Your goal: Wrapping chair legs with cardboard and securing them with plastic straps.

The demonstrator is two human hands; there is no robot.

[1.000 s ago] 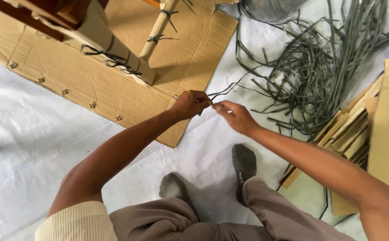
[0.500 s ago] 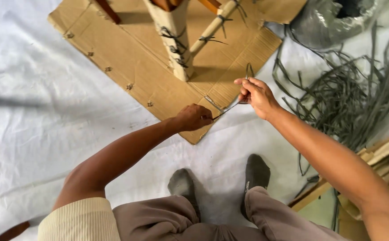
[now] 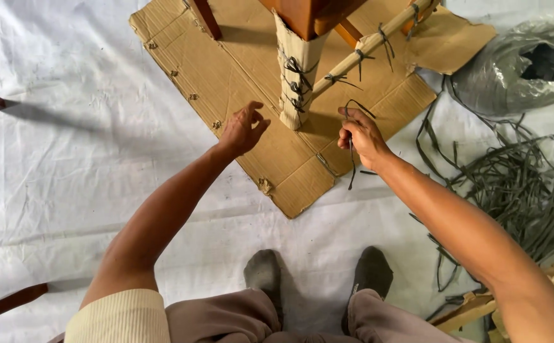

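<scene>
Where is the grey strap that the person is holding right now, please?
In the head view, the grey strap hangs from the right hand, just right of the cardboard-wrapped furniture leg.

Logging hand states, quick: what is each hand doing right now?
Left hand: open, fingers spread, holding nothing, near the cardboard-wrapped leg.
Right hand: closed on a grey strap that hangs below it.

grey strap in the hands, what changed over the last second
The left hand let go of the grey strap and now reaches open toward the cardboard-wrapped leg. The right hand took it over alone and moved up beside the leg. The leg's ties stayed as they were.
</scene>
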